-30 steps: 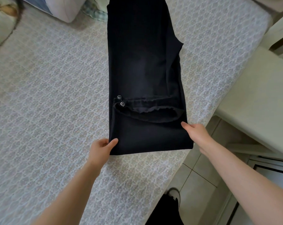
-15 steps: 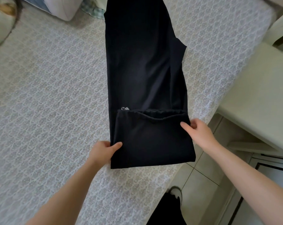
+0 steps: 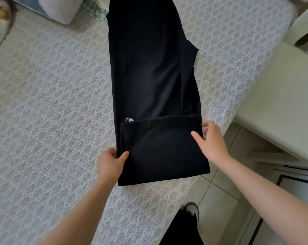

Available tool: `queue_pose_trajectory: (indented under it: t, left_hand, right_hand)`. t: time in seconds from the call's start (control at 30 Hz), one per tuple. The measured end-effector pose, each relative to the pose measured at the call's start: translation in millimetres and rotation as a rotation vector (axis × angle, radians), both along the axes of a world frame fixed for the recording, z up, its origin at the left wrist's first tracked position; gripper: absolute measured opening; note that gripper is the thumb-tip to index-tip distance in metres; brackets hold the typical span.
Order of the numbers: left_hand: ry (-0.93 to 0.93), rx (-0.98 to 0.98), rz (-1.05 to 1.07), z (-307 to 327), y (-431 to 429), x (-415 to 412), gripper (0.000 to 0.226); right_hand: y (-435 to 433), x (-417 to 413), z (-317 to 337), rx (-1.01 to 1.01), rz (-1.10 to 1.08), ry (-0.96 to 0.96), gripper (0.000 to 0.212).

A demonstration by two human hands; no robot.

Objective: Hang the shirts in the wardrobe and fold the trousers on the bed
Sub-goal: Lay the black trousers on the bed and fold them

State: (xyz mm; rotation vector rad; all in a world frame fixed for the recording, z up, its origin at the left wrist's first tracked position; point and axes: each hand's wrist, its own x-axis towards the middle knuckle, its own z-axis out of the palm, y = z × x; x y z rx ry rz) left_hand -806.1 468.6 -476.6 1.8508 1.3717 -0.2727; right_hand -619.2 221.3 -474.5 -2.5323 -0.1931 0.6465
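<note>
Black trousers [image 3: 149, 71] lie lengthwise on the bed [image 3: 49, 106], which has a grey patterned cover. Their near end is folded over into a flat panel [image 3: 163, 149], with a small metal cord tip showing at the fold's far left corner. My left hand [image 3: 110, 161] pinches the left edge of the folded panel, thumb on top. My right hand [image 3: 211, 142] grips the right edge of the panel near its far corner, thumb on top and fingers curled around the edge.
Pillows [image 3: 59, 9] and a green checked cloth [image 3: 94, 9] lie at the head of the bed. A pale cabinet top [image 3: 280, 96] stands close on the right, over tiled floor [image 3: 218, 197]. My shoe [image 3: 192, 209] shows by the bed's edge.
The folded end has been laid flat over the waistband, hiding it. Both hands have shifted farther up the panel's sides, the right one to the far corner.
</note>
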Motion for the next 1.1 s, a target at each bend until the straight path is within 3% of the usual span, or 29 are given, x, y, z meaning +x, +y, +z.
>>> queue_pose_trajectory:
  t: [0.1,0.3,0.57,0.9,1.0,1.1]
  left_hand:
    - [-0.017,0.027,0.042,3.1,-13.1,-16.2,0.024]
    - [-0.038,-0.286,0.114,4.6,-15.0,-32.2,0.013]
    - [-0.105,-0.383,0.217,11.7,-24.0,-51.7,0.021]
    - [-0.075,-0.446,0.296,64.1,-84.0,-122.4,0.024]
    - [-0.095,-0.440,0.327,86.7,-88.4,-131.4,0.048]
    - [-0.128,-0.442,0.244,103.8,-75.3,-122.0,0.071]
  right_hand:
    - [-15.7,-26.9,3.7,-0.100,0.039,0.086,0.040]
    - [-34.2,-50.8,5.7,-0.070,-0.096,0.326,0.042]
    - [-46.3,-65.5,16.6,0.103,-0.110,0.322,0.032]
    - [-98.9,-119.4,58.9,0.080,-0.164,0.430,0.039]
    - [-108.9,-121.7,83.8,0.115,-0.102,0.448,0.047]
    - [-98.6,-103.9,107.3,0.224,-0.110,0.507,0.037]
